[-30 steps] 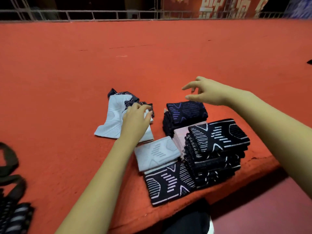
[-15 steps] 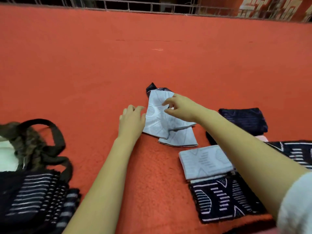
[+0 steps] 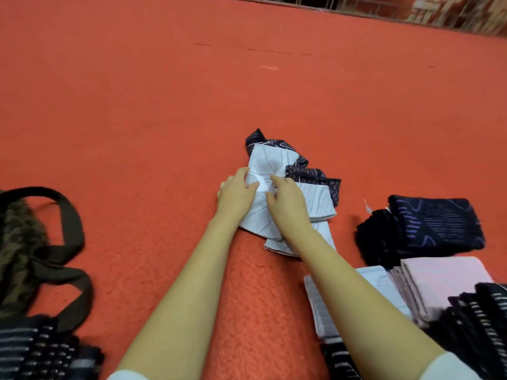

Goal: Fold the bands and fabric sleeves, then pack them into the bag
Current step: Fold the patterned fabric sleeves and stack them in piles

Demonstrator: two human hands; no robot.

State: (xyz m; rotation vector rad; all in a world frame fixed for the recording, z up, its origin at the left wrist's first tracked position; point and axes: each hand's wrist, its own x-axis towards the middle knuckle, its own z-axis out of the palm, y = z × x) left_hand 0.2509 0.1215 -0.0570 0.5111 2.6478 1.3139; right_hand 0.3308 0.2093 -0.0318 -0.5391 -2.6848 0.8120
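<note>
From my station I see both hands on the pale sleeves, a loose heap on the red desk at the middle of the view. A dark sleeve with thin light lines is tangled under the heap and pokes out at its far and right sides.

The left hand lies over the heap's left edge, fingers bent on the cloth and thumb on top. I cannot tell whether its grip pinches the fabric or only rests on it. The right hand lies on the heap's middle, just beside the left hand. Its fingers are nearly straight and press down, so its grip is wide and holds nothing.

Right of the heap, apart from it, sits a folded dark stack with purple lines. To the heap's near right are a pink stack, a folded pale piece partly hidden by the right forearm, and a blurred black-and-white striped stack.

Well to the left of the heap lies the bag, brownish and mottled, its dark straps spread on the desk. To the heap's near left, nearer me than the bag, more striped cloth shows. I cannot tell whether it is inside the bag.
</note>
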